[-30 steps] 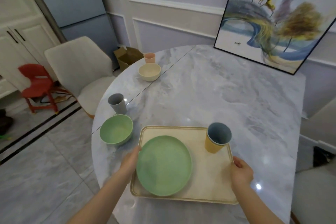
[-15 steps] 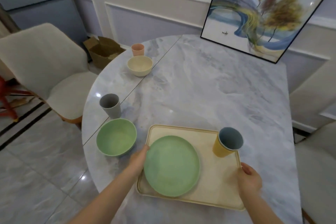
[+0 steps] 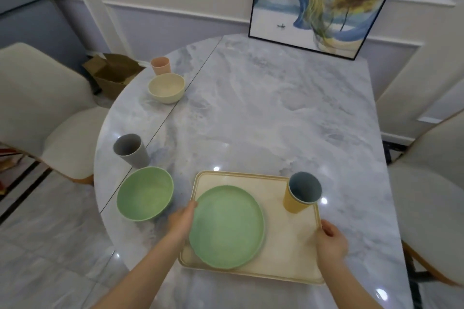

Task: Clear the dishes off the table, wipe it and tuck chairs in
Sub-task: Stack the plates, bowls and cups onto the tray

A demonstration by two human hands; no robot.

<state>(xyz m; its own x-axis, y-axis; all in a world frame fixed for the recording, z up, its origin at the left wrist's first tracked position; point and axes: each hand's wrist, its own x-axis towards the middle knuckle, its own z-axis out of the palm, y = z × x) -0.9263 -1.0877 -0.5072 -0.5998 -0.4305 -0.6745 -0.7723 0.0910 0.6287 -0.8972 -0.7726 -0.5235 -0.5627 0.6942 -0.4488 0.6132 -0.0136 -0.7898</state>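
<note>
Holding as before, both hands (image 3: 182,221) (image 3: 331,241) gripping tray (image 3: 288,253), unmoved

Bright, slightly soft, glare dots on table (image 3: 276,120).

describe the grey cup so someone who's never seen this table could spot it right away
On the marble table, look to its left edge. The grey cup stands just behind the green bowl. It's the only grey cup; the far one is pink.
</note>
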